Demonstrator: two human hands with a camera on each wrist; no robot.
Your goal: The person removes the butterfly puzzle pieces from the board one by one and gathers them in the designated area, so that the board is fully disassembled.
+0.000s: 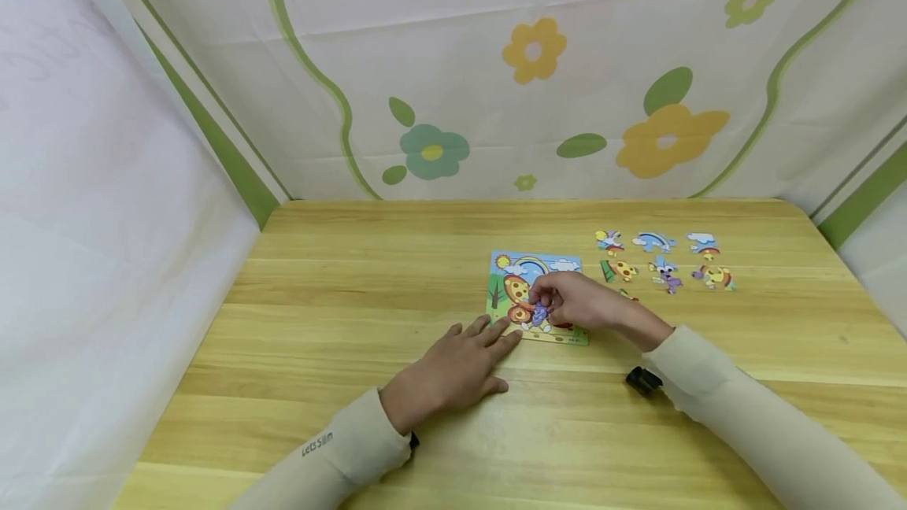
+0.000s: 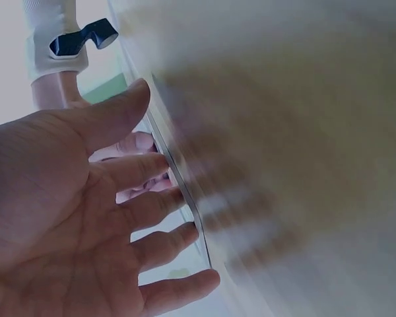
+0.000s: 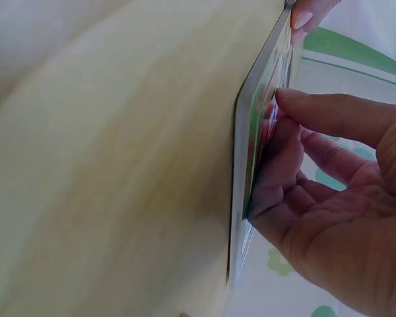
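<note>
A colourful picture puzzle board (image 1: 499, 290) lies flat on the wooden table. My left hand (image 1: 457, 368) has its fingers spread, with the fingertips on the board's lower left edge; the left wrist view shows the left hand's palm (image 2: 59, 211) and extended fingers along that edge. Over the board's lower middle, my right hand (image 1: 577, 301) pinches a small purple puzzle piece (image 1: 540, 313) against the picture. In the right wrist view the right hand (image 3: 343, 178) has thumb and fingers drawn together at the board's surface (image 3: 241, 178), mostly hiding the piece.
Several loose puzzle pieces lie in rows right of the board, among them a rainbow piece (image 1: 653, 242), a cloud piece (image 1: 703, 242) and a purple-and-blue piece (image 1: 666, 275). One is partly hidden by the right hand. A flower-patterned cloth (image 1: 482, 101) hangs behind the table (image 1: 340, 297).
</note>
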